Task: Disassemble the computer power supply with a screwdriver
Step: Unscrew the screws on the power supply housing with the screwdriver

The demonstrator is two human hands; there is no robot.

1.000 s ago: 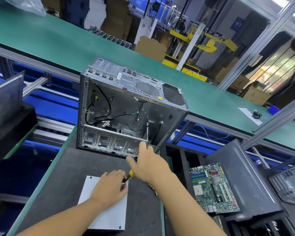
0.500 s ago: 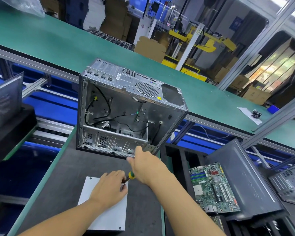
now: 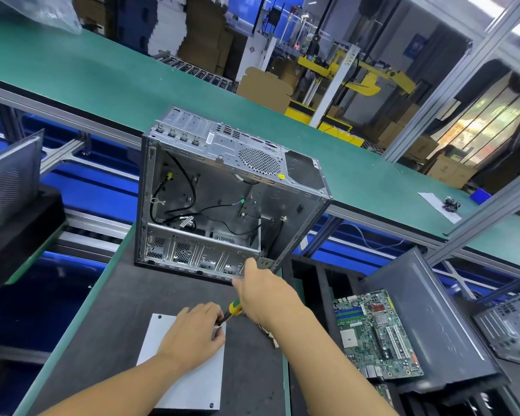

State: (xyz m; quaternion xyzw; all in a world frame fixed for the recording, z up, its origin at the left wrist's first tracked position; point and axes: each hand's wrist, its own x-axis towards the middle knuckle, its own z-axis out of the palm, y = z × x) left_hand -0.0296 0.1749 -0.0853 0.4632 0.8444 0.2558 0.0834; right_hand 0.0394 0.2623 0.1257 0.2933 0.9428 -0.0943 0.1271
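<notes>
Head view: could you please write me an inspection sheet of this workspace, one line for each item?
Surface: dark mat, flat, with a green edge.
Job's things: power supply, a grey box lying flat near the front; screwdriver with a yellow-green handle.
Clutter: open computer case standing at the mat's far end; white wires beside the right forearm.
Grips: left hand rests on the power supply, fingers curled at the screwdriver's shaft; right hand holds the handle, fingertips at the case's lower edge.
Cables: black cables loose inside the case.
Surroundings: motherboard and dark side panel to the right; green conveyor behind.
</notes>
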